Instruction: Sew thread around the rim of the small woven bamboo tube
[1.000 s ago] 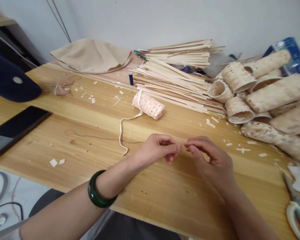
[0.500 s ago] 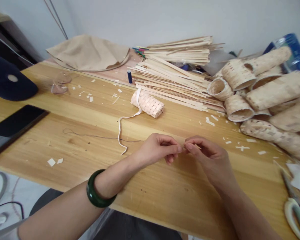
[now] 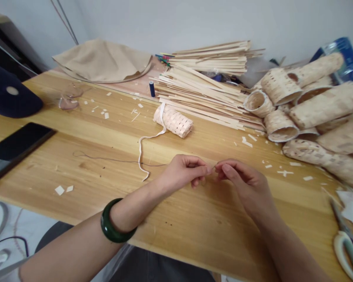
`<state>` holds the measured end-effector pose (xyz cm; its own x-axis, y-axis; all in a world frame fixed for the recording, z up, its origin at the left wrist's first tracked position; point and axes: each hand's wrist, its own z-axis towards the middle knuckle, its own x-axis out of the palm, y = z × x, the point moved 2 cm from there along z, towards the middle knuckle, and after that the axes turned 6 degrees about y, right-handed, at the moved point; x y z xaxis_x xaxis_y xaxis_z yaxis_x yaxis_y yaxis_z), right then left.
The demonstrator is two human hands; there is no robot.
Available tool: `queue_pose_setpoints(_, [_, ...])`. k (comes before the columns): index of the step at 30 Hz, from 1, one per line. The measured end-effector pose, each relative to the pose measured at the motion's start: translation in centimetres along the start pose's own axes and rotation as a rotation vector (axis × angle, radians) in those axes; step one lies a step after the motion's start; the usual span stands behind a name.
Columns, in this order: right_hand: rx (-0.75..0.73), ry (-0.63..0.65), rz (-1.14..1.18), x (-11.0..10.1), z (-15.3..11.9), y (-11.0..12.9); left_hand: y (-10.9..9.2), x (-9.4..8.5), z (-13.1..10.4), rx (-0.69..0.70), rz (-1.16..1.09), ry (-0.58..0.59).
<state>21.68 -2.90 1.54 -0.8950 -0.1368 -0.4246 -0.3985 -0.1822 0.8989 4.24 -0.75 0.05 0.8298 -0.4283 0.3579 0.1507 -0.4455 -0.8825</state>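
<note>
Over the front part of the wooden table, my left hand point(image 3: 186, 171) is closed in a pinch. A thin dark thread point(image 3: 117, 159) lies on the wood and runs to this hand. Fingertip to fingertip with it, my right hand point(image 3: 244, 184) is pinched too, with a tiny thin end showing between the two hands. What the right fingers hold is too small to name. Beyond my hands, a small woven wood-strip tube point(image 3: 178, 123) lies on its side. A white ribbon point(image 3: 140, 150) trails from it across the thread.
Behind the tube stand a blue thread spool point(image 3: 152, 89) and piles of wood strips point(image 3: 202, 90). Woven tubes point(image 3: 282, 88) are heaped at the right, above scissors point(image 3: 345, 243). On the left are a phone point(image 3: 17, 149), glasses point(image 3: 68, 103) and a dark blue cap point(image 3: 14, 98).
Both hands stay pinched close together. My left hand has shifted slightly left, and the right fingertips have turned a little. The light sliver seen at the right fingers no longer shows.
</note>
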Motion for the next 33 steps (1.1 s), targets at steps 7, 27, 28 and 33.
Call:
queue_pose_setpoints(7, [0.050,0.022,0.057,0.3,-0.1,-0.3,-0.1,0.0,-0.1,-0.014,0.015,-0.001])
queue_pose_setpoints(27, [-0.073,-0.033,0.043,0.2,-0.5,-0.6,0.4,-0.5,0.0,0.023,0.083,0.037])
queue_pose_setpoints(28, [-0.106,-0.026,0.022,0.2,-0.6,-0.5,0.4,-0.5,0.0,0.025,0.091,0.043])
queue_pose_setpoints(33, [-0.317,0.043,-0.166,0.4,-0.6,0.4,0.1,-0.4,-0.1,0.014,0.129,0.035])
